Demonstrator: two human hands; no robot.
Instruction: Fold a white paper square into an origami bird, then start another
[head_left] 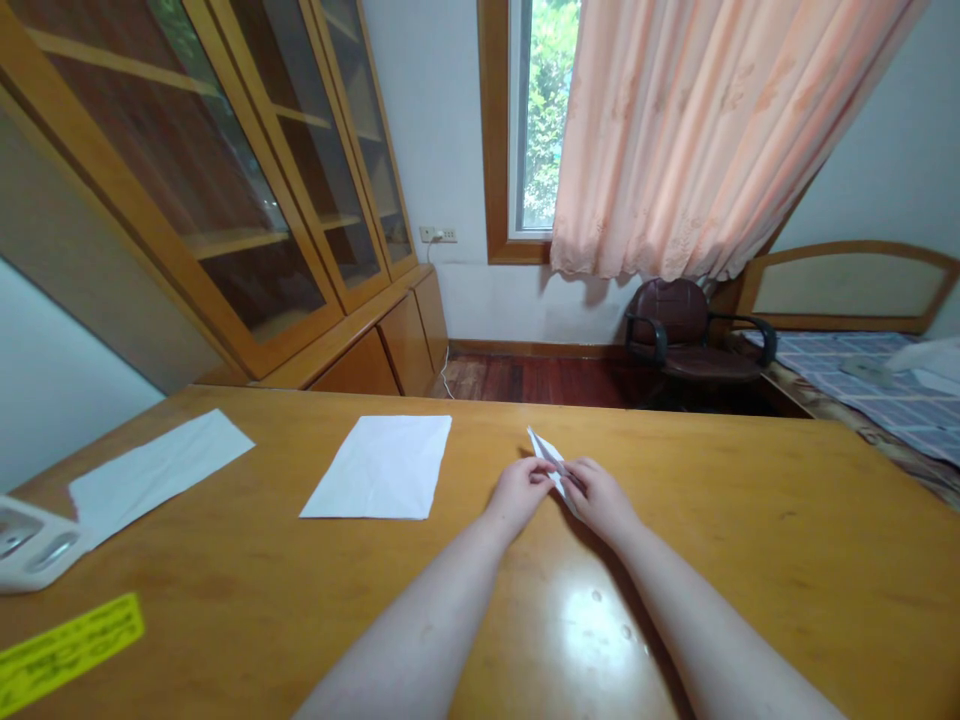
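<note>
A small piece of folded white paper is held just over the desk, right of the middle, its narrow pointed end facing the far edge. My left hand pinches it from the left side, fingers closed. From the right, my right hand grips the same paper with thumb and fingers closed. The hands nearly meet, and they hide much of the paper's middle. A flat white sheet of paper lies on the desk to the left of my hands.
A white paper strip lies farther left, beside a white object cut off by the frame. Near the front left is a yellow label with dark writing. Beyond the wooden desk stand a chair, a bed and a glass-fronted cabinet.
</note>
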